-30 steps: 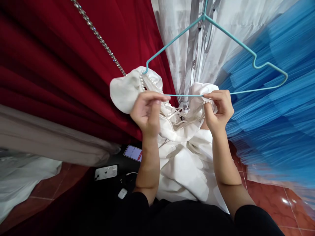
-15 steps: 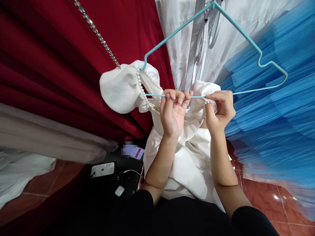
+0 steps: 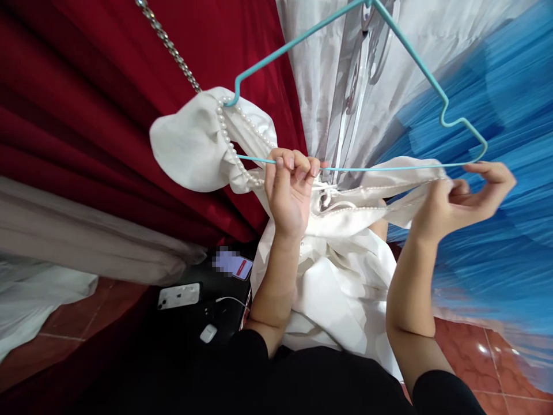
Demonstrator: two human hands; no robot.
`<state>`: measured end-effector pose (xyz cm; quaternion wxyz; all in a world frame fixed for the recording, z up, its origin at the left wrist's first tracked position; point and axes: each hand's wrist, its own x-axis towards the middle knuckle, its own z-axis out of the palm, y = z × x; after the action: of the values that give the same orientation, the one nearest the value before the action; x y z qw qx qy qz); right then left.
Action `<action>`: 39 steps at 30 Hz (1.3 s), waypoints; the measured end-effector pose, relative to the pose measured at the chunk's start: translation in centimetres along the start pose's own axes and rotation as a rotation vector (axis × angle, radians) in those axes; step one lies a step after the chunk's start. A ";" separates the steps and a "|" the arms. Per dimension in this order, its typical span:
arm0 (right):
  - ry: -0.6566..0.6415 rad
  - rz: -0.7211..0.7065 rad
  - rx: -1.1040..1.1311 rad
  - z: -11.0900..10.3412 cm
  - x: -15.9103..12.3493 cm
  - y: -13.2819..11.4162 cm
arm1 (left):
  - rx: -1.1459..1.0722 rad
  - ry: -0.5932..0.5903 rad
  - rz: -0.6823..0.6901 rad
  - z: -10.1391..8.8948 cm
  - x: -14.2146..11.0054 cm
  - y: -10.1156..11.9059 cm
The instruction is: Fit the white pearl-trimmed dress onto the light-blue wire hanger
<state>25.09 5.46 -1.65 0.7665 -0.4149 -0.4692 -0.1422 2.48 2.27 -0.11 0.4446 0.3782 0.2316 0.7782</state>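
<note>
A light-blue hanger spans the upper view. My left hand, closed, has its fingers curled over the hanger's bottom bar. The white dress has pearl-edged shoulder straps and hangs in front of my body. Its left puffed strap is looped over the hanger's left end. My right hand pinches the right strap, stretched sideways beneath the bar near the hanger's right end. The ends of some right fingers are hidden behind the cloth and the hand itself.
A red curtain hangs at the left, with a beaded chain before it. Layered blue tulle fills the right side. Two phones, a white phone and a lit phone, lie on a black surface beside a small white case.
My right hand has moved right along the bar, drawing the right strap out long toward the hanger's end. The hanger and my left hand have shifted slightly left.
</note>
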 end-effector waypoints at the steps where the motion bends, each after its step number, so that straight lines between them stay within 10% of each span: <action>1: 0.023 0.019 0.018 -0.5 1.3 0.7 | 0.004 -0.004 -0.007 -0.2 0.1 0.2; 8: -0.140 0.023 0.052 -1.1 7.0 0.0 | -0.045 -0.017 0.023 -0.3 -0.1 1.3; 16: -0.292 0.109 0.165 2.8 7.1 0.2 | -0.118 -0.020 0.047 0.0 -0.3 1.1; 27: -0.275 0.084 0.176 -0.1 6.3 3.8 | -0.132 -0.044 0.008 -0.3 -0.1 1.2; 39: -0.504 -0.091 0.210 0.9 8.1 0.1 | -0.071 0.000 0.003 -0.3 -0.2 1.4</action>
<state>28.81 7.56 5.25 0.6573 -0.3340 -0.6753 -0.0195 1.56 1.44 0.61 0.4566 0.3628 0.2031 0.7866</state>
